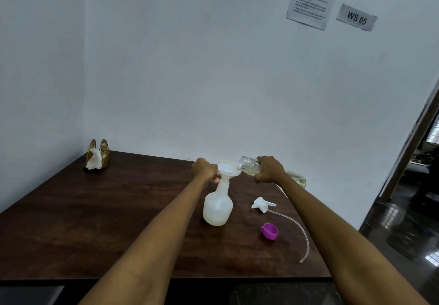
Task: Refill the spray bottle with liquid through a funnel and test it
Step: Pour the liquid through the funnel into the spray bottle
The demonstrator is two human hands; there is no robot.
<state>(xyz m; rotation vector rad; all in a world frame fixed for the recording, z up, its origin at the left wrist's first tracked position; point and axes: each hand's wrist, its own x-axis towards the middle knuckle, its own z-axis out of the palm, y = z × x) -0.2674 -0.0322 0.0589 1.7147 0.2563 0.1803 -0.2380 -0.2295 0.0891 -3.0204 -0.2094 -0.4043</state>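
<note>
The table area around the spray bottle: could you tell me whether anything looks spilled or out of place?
Nothing stands out. The funnel sits in the spray bottle, steadied by the left hand; no spill shows on the table. The trigger head and purple cap lie alongside.

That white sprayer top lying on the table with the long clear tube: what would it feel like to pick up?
The spray head looks like light plastic. Its tube curves loosely across the table, so it would probably dangle and swing.
</note>
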